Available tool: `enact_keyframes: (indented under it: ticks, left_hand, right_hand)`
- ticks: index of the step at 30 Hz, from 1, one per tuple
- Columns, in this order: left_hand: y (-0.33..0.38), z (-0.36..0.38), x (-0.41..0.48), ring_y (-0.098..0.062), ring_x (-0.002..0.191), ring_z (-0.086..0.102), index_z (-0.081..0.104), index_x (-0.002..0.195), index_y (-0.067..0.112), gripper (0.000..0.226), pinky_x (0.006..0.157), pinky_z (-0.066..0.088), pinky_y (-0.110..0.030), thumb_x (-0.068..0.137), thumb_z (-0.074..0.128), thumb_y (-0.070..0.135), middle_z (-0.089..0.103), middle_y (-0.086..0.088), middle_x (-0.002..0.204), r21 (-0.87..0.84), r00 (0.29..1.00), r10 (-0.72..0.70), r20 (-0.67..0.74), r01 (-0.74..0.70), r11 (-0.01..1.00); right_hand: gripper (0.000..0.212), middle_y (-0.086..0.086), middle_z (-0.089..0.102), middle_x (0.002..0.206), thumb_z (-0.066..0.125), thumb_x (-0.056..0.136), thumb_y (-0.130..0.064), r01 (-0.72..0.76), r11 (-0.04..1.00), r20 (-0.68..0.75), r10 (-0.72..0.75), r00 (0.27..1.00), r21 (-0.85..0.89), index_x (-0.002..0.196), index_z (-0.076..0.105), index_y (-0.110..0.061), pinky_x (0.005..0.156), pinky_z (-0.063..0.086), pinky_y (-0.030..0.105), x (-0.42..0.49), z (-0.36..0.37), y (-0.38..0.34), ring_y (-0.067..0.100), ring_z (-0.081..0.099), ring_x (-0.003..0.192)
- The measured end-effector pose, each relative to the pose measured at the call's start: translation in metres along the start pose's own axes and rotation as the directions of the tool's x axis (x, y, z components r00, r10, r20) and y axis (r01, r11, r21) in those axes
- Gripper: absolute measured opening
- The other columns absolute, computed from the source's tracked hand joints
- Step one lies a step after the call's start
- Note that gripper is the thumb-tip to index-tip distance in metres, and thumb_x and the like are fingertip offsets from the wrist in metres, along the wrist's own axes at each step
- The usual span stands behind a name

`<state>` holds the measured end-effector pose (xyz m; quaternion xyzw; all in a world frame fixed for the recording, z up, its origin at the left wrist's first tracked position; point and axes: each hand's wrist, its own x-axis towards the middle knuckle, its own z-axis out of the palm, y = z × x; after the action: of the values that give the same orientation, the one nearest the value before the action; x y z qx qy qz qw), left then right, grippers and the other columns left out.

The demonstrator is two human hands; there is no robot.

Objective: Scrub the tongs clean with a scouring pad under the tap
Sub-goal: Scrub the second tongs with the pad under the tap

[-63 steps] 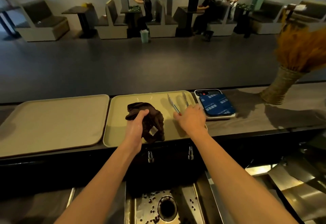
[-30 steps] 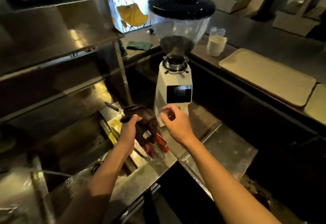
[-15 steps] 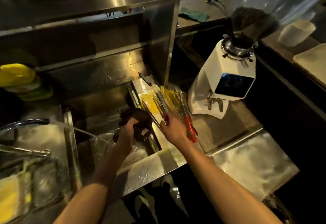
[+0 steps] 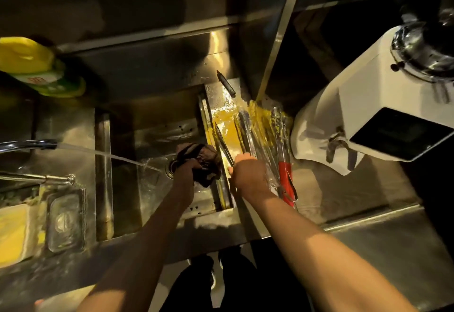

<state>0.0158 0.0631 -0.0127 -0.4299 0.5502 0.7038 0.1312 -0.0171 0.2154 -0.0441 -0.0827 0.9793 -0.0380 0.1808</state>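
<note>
Water runs from the tap (image 4: 28, 144) at nine o'clock, arcing to the right into the steel sink (image 4: 152, 188) and landing near the drain. Our left hand (image 4: 184, 167) is over the sink at the centre of the view, clenched around a dark, crumpled scouring pad (image 4: 204, 161), just right of where the stream lands. Our right hand (image 4: 249, 172) is beside it, toward three o'clock, on the sink's right ledge, fingers curled around slim steel tongs (image 4: 224, 143) that point up toward twelve o'clock. More tongs (image 4: 253, 137) lie in a bundle on the wet counter (image 4: 344, 196) just right of that hand, over a yellow smear; one pair has red handles (image 4: 286, 179). A white coffee grinder (image 4: 373, 105) stands at two o'clock. A yellow and green bottle (image 4: 36, 68) lies at ten o'clock. A yellow sponge (image 4: 13, 233) sits at eight o'clock beside a clear dish (image 4: 65, 220).
</note>
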Motion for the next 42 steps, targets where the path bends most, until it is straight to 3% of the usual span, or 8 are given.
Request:
enact_keyframes:
  ticks: [6, 10, 15, 20, 24, 28, 34, 42]
  left_hand:
    - [0.000, -0.010, 0.012, -0.026, 0.104, 0.067, 0.058, 0.127, 0.010, 0.053, 0.081, 0.055, -0.038, 0.088, 0.062, 0.046, 0.069, -0.010, 0.116, -0.135, 0.996, 0.081, 0.036, -0.075, 0.988]
    - [0.006, -0.022, 0.022, -0.031, 0.104, 0.066, 0.062, 0.120, 0.008, 0.039, 0.087, 0.055, -0.041, 0.093, 0.060, 0.036, 0.070, -0.015, 0.113, -0.091, 0.997, 0.068, 0.022, -0.066, 0.994]
    - [0.015, -0.038, 0.032, -0.026, 0.088, 0.067, 0.062, 0.111, 0.003, 0.025, 0.064, 0.053, -0.028, 0.096, 0.052, 0.020, 0.068, -0.014, 0.100, -0.135, 1.000, 0.021, -0.001, -0.021, 0.991]
    - [0.029, -0.062, 0.031, -0.024, 0.073, 0.057, 0.054, 0.076, 0.007, 0.020, 0.067, 0.047, -0.030, 0.057, 0.049, 0.007, 0.055, -0.011, 0.081, -0.278, 0.997, -0.034, 0.068, 0.052, 0.959]
    - [0.042, -0.088, 0.028, -0.024, 0.077, 0.074, 0.069, 0.087, 0.000, 0.041, 0.070, 0.060, -0.035, 0.076, 0.030, -0.006, 0.075, -0.011, 0.086, -0.451, 0.980, -0.010, 0.199, 0.101, 0.887]
    - [0.056, -0.130, 0.035, -0.035, 0.111, 0.065, 0.062, 0.114, -0.005, 0.067, 0.099, 0.050, -0.050, 0.050, 0.046, 0.004, 0.067, -0.021, 0.118, -0.617, 0.973, 0.142, 0.184, 0.001, 0.787]
    - [0.056, -0.209, 0.057, -0.034, 0.103, 0.059, 0.059, 0.105, -0.003, 0.049, 0.096, 0.047, -0.045, 0.062, 0.038, 0.006, 0.064, -0.017, 0.101, -0.635, 0.979, 0.134, 0.153, -0.007, 0.773]
    - [0.053, -0.246, 0.068, -0.038, 0.099, 0.063, 0.065, 0.096, 0.001, 0.037, 0.103, 0.040, -0.055, 0.068, 0.047, 0.017, 0.065, -0.023, 0.102, -0.688, 0.981, 0.115, 0.154, 0.023, 0.726]
  right_hand:
    - [0.021, 0.008, 0.062, 0.111, 0.064, 0.093, -0.023, 0.039, 0.999, 0.021, -0.039, 0.999, -0.011, 0.112, 0.063, -0.013, 0.071, 0.046, 0.031, 0.006, 0.001, -0.008, 0.025, 0.064, 0.099]
    - [0.024, 0.009, 0.057, 0.100, 0.059, 0.091, -0.034, 0.016, 0.999, -0.157, -0.008, 0.988, 0.045, 0.101, 0.064, -0.012, 0.062, 0.044, 0.030, 0.005, 0.007, -0.006, 0.021, 0.054, 0.084]
    - [0.026, 0.011, 0.041, 0.135, 0.053, 0.097, -0.035, -0.048, 0.980, -0.169, 0.082, 0.982, 0.193, 0.113, 0.062, -0.016, 0.088, 0.049, 0.039, 0.006, -0.006, -0.013, 0.025, 0.043, 0.119]
    - [0.032, 0.009, 0.045, 0.129, 0.059, 0.097, -0.045, -0.055, 0.941, -0.201, 0.129, 0.971, 0.335, 0.103, 0.067, -0.015, 0.081, 0.050, 0.034, 0.005, -0.007, -0.032, 0.024, 0.050, 0.113]
    - [0.029, 0.013, 0.055, 0.120, 0.058, 0.100, -0.037, 0.046, 0.860, -0.156, 0.039, 0.987, 0.507, 0.102, 0.067, -0.009, 0.078, 0.051, 0.033, 0.010, -0.003, -0.053, 0.029, 0.064, 0.087]
    - [0.029, 0.007, 0.064, 0.087, 0.058, 0.099, -0.039, 0.139, 0.738, -0.070, -0.124, 0.990, 0.660, 0.093, 0.067, -0.012, 0.072, 0.049, 0.038, 0.007, -0.003, -0.088, 0.020, 0.061, 0.079]
    - [0.027, -0.003, 0.050, 0.107, 0.050, 0.101, -0.044, 0.378, 0.772, 0.100, -0.490, 0.866, 0.510, 0.107, 0.058, -0.019, 0.079, 0.049, 0.036, 0.017, 0.010, -0.149, 0.015, 0.056, 0.087]
    - [0.034, -0.010, 0.033, 0.131, 0.043, 0.104, -0.043, 0.350, 0.810, 0.342, -0.533, 0.774, 0.471, 0.127, 0.049, -0.018, 0.094, 0.044, 0.036, 0.033, 0.007, -0.210, 0.018, 0.054, 0.103]
